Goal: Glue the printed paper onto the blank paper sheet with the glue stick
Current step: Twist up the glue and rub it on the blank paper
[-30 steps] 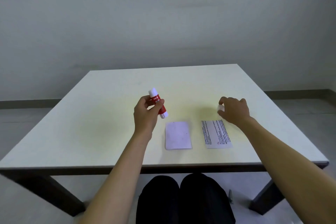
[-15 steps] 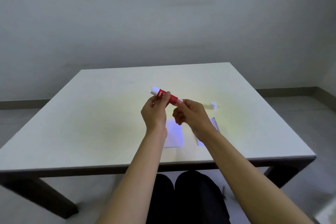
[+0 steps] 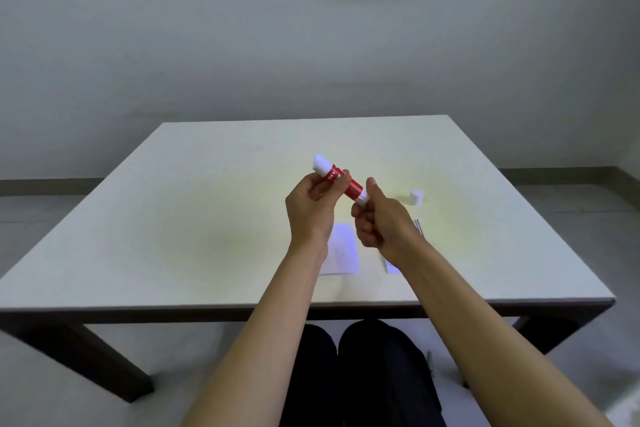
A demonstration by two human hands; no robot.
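A red glue stick with a white exposed tip pointing up-left is held above the table. My left hand grips its red body. My right hand pinches its white bottom end with thumb and fingers. Its white cap stands on the table to the right. Below the hands the blank paper sheet lies flat, partly covered by my left wrist. The printed paper lies right of it, mostly hidden under my right hand and forearm.
The pale table has its front edge close to me, with dark legs below. My dark-trousered knees show under the table. A grey wall stands behind.
My right hand left the cap standing on the table and came over to the glue stick's bottom end. The stick tilted from near upright to slanted, tip up-left.
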